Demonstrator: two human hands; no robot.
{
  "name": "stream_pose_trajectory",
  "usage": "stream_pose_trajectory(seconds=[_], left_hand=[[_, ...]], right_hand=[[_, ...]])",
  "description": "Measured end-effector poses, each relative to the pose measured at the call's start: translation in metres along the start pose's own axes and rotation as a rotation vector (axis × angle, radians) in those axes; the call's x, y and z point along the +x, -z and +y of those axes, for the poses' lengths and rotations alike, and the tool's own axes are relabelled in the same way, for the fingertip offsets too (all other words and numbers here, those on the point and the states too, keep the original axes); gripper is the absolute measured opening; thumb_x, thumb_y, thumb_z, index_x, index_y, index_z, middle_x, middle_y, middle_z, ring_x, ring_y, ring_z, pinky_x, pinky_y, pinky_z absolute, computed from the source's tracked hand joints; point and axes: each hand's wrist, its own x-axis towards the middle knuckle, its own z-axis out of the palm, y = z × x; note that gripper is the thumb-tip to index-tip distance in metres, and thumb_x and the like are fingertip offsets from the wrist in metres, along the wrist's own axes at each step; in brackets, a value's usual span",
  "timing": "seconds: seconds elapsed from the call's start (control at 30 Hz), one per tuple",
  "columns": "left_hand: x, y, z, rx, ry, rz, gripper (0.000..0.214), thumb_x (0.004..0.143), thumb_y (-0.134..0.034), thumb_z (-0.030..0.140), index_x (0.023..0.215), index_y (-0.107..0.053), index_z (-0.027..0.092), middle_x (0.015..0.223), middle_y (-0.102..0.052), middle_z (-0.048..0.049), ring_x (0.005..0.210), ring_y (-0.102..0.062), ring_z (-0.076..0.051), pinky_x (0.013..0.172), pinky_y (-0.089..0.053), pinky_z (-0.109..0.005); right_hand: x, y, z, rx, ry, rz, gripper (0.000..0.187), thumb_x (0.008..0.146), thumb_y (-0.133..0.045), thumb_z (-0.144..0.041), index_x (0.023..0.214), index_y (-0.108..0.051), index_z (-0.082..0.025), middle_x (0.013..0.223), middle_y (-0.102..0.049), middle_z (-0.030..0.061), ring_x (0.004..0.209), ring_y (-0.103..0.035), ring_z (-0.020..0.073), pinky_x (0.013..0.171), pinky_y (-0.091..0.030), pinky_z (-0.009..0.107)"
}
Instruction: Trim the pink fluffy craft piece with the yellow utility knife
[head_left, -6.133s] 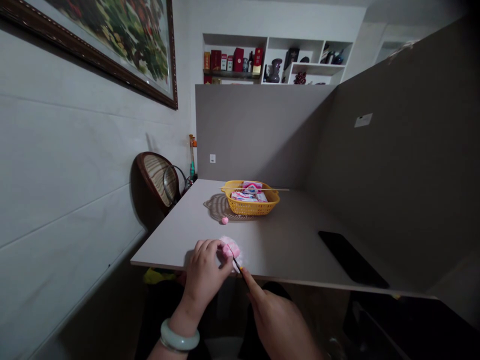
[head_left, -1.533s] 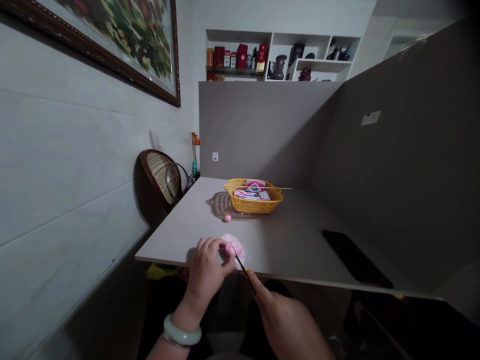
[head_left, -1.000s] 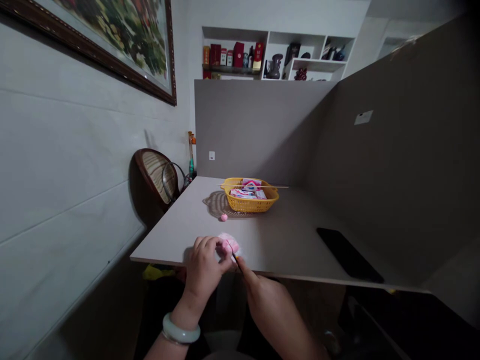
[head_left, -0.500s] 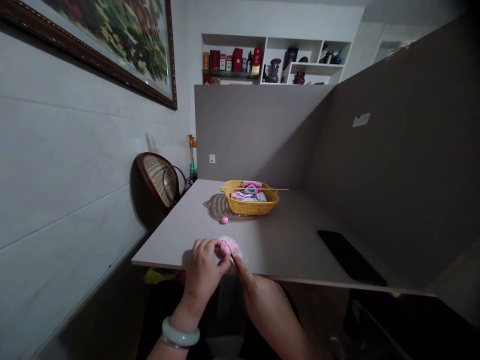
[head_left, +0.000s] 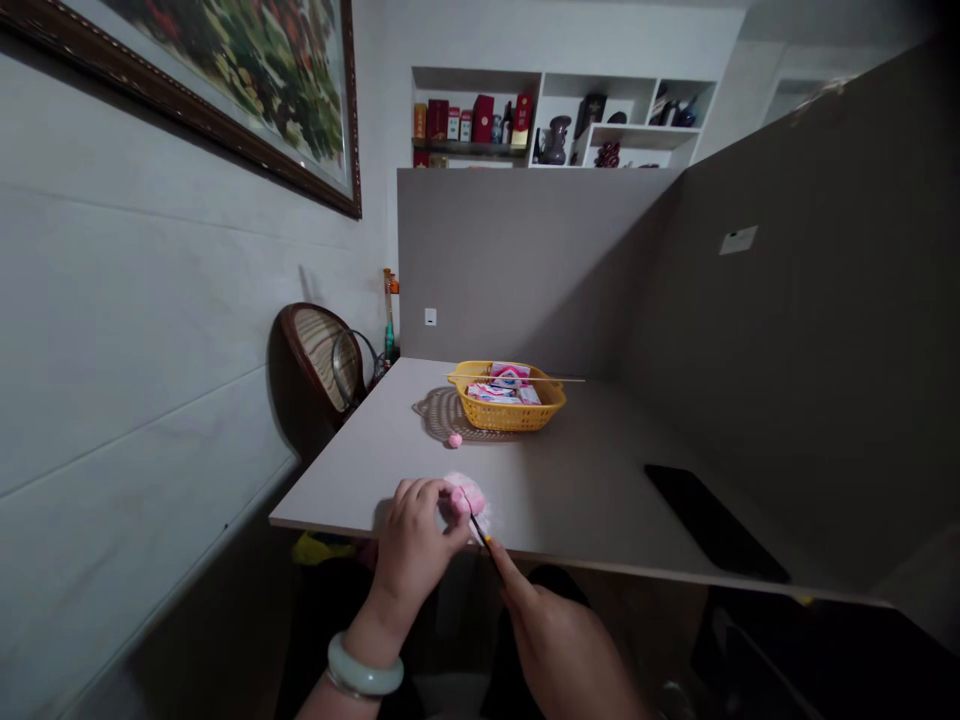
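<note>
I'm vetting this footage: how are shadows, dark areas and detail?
Head view: the yellow basket throws a lattice shadow leftward; head view: the right panel is dim, the image's top right corner nearly black; head view: the dark tool against the pink lump is too small for detail.

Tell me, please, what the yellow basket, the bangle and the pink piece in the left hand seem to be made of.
Yellow basket: probably moulded plastic, smooth, given its even colour and regular holes. Bangle: perhaps jade or glass, polished, from its pale green sheen. Pink piece: unclear, perhaps soap or clay, matte, showing no shine.
</note>
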Motion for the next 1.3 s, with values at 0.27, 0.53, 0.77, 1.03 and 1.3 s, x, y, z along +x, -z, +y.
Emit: stream_pose_trajectory(seconds=[0.27, 0.53, 0.77, 1.03, 1.3], left_hand=[[0.000, -0.001, -0.003, -0.016, -0.016, 0.013, 0.012, 0.080, -0.066, 0.022, 0.089, -0.059, 0.020, 0.090, -0.067, -0.0042, 0.090, -0.059, -0.024, 0.078, -0.049, -0.036], [0.000, 0.000, -0.001, -0.035, -0.016, -0.004, 0.009, 0.081, -0.063, 0.021, 0.089, -0.059, 0.020, 0.089, -0.066, -0.0044, 0.090, -0.058, -0.024, 0.079, -0.049, -0.038], [-0.001, 0.002, 0.000, -0.020, -0.033, 0.014, 0.012, 0.082, -0.065, 0.024, 0.092, -0.059, 0.020, 0.092, -0.067, -0.0047, 0.092, -0.060, -0.024, 0.080, -0.050, -0.037], [0.000, 0.001, 0.002, 0.009, 0.006, -0.015, 0.009, 0.081, -0.063, 0.024, 0.089, -0.059, 0.021, 0.090, -0.067, -0.0042, 0.091, -0.060, -0.024, 0.078, -0.049, -0.038], [0.001, 0.003, 0.004, -0.015, -0.010, 0.007, 0.009, 0.080, -0.062, 0.021, 0.087, -0.058, 0.021, 0.088, -0.066, -0.0041, 0.089, -0.060, -0.024, 0.078, -0.049, -0.037]], right_hand=[[0.021, 0.000, -0.006, 0.010, 0.001, 0.015, 0.066, 0.089, -0.032, -0.006, 0.152, -0.033, -0.024, 0.085, -0.077, 0.0056, 0.068, -0.070, 0.0146, 0.060, -0.046, 0.019], [0.006, 0.003, 0.000, 0.008, 0.003, 0.016, 0.063, 0.089, -0.034, -0.008, 0.149, -0.041, -0.024, 0.082, -0.077, 0.0065, 0.068, -0.071, 0.0156, 0.059, -0.047, 0.018], [0.023, 0.001, -0.009, 0.024, 0.010, 0.035, 0.065, 0.087, -0.040, -0.009, 0.150, -0.037, -0.024, 0.092, -0.077, 0.0081, 0.074, -0.071, 0.0152, 0.067, -0.049, 0.020], [0.012, 0.004, -0.007, 0.028, -0.005, -0.006, 0.068, 0.086, -0.036, -0.007, 0.152, -0.034, -0.024, 0.086, -0.077, 0.0068, 0.070, -0.071, 0.0152, 0.062, -0.048, 0.019], [0.007, 0.003, -0.004, 0.004, -0.023, -0.001, 0.063, 0.090, -0.034, -0.009, 0.150, -0.038, -0.026, 0.082, -0.076, 0.0060, 0.066, -0.071, 0.0158, 0.058, -0.047, 0.019]])
